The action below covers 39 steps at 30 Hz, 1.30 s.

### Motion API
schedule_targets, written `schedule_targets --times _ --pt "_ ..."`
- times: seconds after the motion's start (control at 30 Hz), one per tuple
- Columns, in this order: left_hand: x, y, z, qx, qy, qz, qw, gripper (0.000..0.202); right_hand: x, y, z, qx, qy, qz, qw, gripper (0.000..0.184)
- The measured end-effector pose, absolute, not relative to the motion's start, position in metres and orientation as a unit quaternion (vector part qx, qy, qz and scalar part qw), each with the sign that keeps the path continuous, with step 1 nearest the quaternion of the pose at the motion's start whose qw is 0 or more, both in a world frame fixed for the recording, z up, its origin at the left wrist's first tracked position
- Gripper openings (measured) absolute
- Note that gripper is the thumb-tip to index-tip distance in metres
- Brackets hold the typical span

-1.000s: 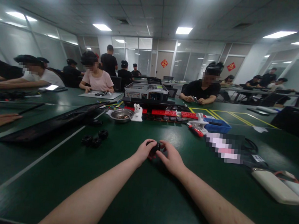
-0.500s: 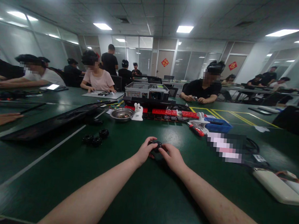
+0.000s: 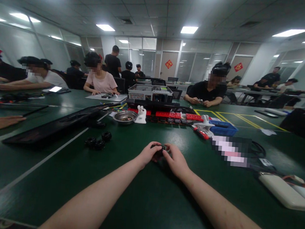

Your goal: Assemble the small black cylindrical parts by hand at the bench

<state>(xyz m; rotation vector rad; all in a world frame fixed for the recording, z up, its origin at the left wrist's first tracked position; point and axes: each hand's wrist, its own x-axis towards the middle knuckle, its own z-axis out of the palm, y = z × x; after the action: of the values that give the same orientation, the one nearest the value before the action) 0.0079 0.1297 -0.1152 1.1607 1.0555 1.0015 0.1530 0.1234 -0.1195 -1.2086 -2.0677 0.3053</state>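
Just ahead of me, over the middle of the green table, a small round black caster wheel point(image 3: 159, 150) is between my two hands. My left hand point(image 3: 148, 156) is closed round its left side, thumb on top. From the right, the thumb and fingers of my right hand point(image 3: 175, 160) pinch its other side. Fingers cover much of the wheel, so its details are hard to make out. Several similar black caster wheels point(image 3: 98, 144) lie in a cluster on the table to the left.
A metal bowl point(image 3: 125, 117) with small parts stands ahead, beside a white rabbit-shaped holder point(image 3: 141, 115). Behind are red strips point(image 3: 171, 115) and an open computer case point(image 3: 150, 92). Red-handled pliers point(image 3: 201, 133), a blue tray point(image 3: 223, 129) and a power bank point(image 3: 284, 192) lie right; a black panel point(image 3: 58, 122) lies left.
The caster wheel has turned slightly in my hands. My right fingers have shifted up and over its far side, while my left hand stays nearly in place.
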Motion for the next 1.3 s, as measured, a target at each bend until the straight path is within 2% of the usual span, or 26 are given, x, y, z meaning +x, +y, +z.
schedule_targets --times 0.1,0.2,0.33,0.5,0.63,0.87,1.0,1.17,1.3 --pt "0.008 0.129 -0.118 0.527 0.448 0.441 0.572 0.033 0.155 0.129 -0.124 -0.490 -0.804 0.146 0.304 0.040" --pt "0.008 0.128 -0.120 0.565 0.448 0.437 0.538 0.037 0.155 0.132 -0.124 -0.498 -0.804 0.149 0.289 0.047" --pt "0.006 0.129 -0.120 0.570 0.436 0.426 0.551 0.037 0.155 0.131 -0.123 -0.494 -0.812 0.118 0.288 0.041" --pt "0.004 0.133 -0.122 0.520 0.430 0.435 0.596 0.028 0.155 0.126 -0.119 -0.451 -0.819 0.091 0.343 0.018" --pt "0.005 0.135 -0.122 0.513 0.456 0.420 0.594 0.034 0.152 0.117 -0.114 -0.411 -0.828 0.056 0.376 0.032" --pt "0.007 0.133 -0.118 0.506 0.465 0.420 0.592 0.028 0.150 0.116 -0.115 -0.414 -0.815 0.084 0.397 0.037" --pt "0.006 0.132 -0.118 0.488 0.451 0.441 0.603 0.025 0.153 0.124 -0.120 -0.465 -0.787 0.119 0.387 0.025" --pt "0.004 0.131 -0.120 0.512 0.415 0.452 0.601 0.027 0.153 0.128 -0.122 -0.475 -0.805 0.137 0.327 0.038" --pt "0.004 0.130 -0.120 0.511 0.400 0.453 0.611 0.026 0.151 0.125 -0.119 -0.468 -0.804 0.127 0.344 0.029"
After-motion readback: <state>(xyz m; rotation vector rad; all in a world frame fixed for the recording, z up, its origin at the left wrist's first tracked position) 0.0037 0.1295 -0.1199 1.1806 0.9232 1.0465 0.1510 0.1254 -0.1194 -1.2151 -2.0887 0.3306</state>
